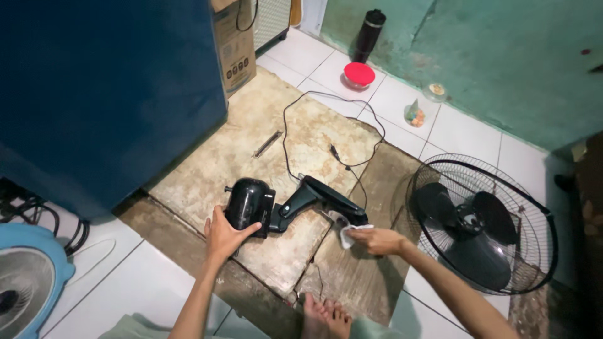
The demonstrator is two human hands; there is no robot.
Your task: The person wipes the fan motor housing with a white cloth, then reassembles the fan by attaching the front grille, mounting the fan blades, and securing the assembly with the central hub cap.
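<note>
Seemingly heavy and rigid, the black fan motor (249, 202) is gripped by the left hand (223, 235) while the right hand (379, 240) pinches a soft white cloth (349, 233).

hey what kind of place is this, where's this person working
Probably a floor corner in a home, used for a fix or clean-up. Signs: white floor tiles below a worn green wall, a cardboard box, and a black fan motor housing under the left hand.
</note>
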